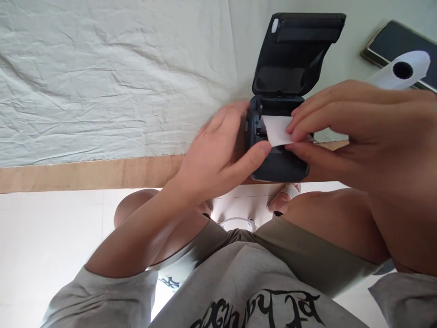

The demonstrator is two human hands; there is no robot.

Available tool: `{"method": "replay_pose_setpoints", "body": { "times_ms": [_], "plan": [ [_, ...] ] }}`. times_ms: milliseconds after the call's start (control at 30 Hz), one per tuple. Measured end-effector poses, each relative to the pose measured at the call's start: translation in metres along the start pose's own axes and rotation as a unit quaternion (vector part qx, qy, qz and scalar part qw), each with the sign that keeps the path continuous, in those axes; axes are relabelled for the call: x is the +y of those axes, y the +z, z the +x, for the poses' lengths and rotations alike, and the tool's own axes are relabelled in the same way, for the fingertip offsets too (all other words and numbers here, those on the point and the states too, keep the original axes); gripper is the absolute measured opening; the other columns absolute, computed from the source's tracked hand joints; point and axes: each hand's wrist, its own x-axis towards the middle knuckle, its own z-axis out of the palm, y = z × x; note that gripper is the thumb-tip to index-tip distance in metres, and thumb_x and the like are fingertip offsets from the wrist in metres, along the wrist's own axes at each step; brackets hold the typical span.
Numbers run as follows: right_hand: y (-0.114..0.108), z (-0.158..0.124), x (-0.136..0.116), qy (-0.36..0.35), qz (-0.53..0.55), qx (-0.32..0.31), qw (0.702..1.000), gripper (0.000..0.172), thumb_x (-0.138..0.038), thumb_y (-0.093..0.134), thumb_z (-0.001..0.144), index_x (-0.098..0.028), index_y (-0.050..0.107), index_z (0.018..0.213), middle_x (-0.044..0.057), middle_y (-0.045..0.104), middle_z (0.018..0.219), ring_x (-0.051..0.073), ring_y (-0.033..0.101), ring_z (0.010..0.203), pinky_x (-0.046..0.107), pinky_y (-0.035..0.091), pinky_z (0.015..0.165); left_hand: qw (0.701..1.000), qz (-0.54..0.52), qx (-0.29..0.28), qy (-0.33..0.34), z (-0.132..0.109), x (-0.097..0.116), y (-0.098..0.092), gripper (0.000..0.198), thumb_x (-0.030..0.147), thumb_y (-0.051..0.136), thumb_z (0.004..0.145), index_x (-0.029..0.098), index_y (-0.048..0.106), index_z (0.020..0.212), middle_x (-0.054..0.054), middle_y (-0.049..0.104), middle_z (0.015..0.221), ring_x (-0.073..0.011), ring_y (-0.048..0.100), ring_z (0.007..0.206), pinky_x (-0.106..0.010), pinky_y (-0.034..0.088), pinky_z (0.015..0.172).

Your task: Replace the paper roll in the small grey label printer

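A small black portable printer [282, 164] sits at the table's front edge with its hinged lid [290, 52] raised. My left hand [218, 148] grips the printer's left side, fingers along its outer wall. Its thumb reaches over the body and touches the corner of a white paper strip [278, 127]. Between the thumb and fingers of my right hand [355, 132] the strip's right end is pinched, and the strip lies across the printer's open compartment. The part of the compartment under the paper and fingers is hidden.
A white paper roll [385, 75] with a dark core lies beyond my right hand, partly covering a dark phone [392, 45]. A wrinkled pale cloth [119, 82] covers the table, leaving a wooden front edge [85, 173] bare. My legs are below it.
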Motion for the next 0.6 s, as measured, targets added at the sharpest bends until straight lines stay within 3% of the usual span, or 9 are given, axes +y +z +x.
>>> {"method": "replay_pose_setpoints", "body": {
  "times_ms": [133,300,400,467,600],
  "plan": [
    [0.005,-0.011,0.000,-0.076,-0.009,0.010,0.997,0.021,-0.034,0.071,0.106,-0.031,0.073,0.085,-0.005,0.081,0.095,0.016,0.078,0.091,0.041,0.064,0.082,0.999,-0.036,0.022,-0.025,0.007,-0.002,0.003,0.072,0.079,0.048,0.116,0.031,0.049,0.169,-0.011,0.063,0.175,-0.0389,0.059,0.168,-0.058,0.053,0.137],
    [0.001,-0.020,0.006,-0.104,0.051,0.027,0.993,0.012,-0.031,0.073,0.106,-0.031,0.072,0.094,-0.007,0.081,0.106,0.016,0.080,0.105,0.040,0.065,0.092,1.000,-0.013,0.025,-0.011,0.017,-0.006,0.011,0.073,0.060,0.066,0.110,0.030,0.046,0.173,-0.010,0.068,0.170,-0.0417,0.063,0.163,-0.061,0.055,0.136],
    [-0.001,-0.020,0.016,-0.040,0.072,0.071,0.994,0.008,-0.027,0.067,0.107,-0.029,0.069,0.100,-0.002,0.077,0.106,0.017,0.077,0.106,0.042,0.064,0.096,1.000,0.007,0.019,-0.002,0.018,-0.005,0.012,0.075,0.055,0.068,0.107,0.029,0.047,0.174,-0.011,0.070,0.167,-0.0418,0.064,0.162,-0.061,0.055,0.136],
    [-0.001,-0.020,0.024,0.037,0.088,0.108,0.990,0.005,-0.029,0.066,0.103,-0.026,0.061,0.102,0.003,0.074,0.113,0.021,0.075,0.118,0.044,0.063,0.099,1.000,0.017,0.017,-0.002,0.015,-0.006,0.010,0.077,0.055,0.069,0.106,0.027,0.047,0.175,-0.013,0.068,0.171,-0.0419,0.063,0.162,-0.060,0.054,0.137],
    [0.002,-0.019,0.035,0.166,0.130,0.051,0.976,0.025,-0.027,0.066,0.089,-0.025,0.048,0.106,0.004,0.068,0.151,0.027,0.069,0.149,0.048,0.061,0.112,1.000,0.027,0.008,0.000,0.011,-0.009,0.008,0.083,0.058,0.071,0.105,0.027,0.047,0.178,-0.013,0.063,0.176,-0.0423,0.063,0.163,-0.061,0.052,0.138]
  ]
}}
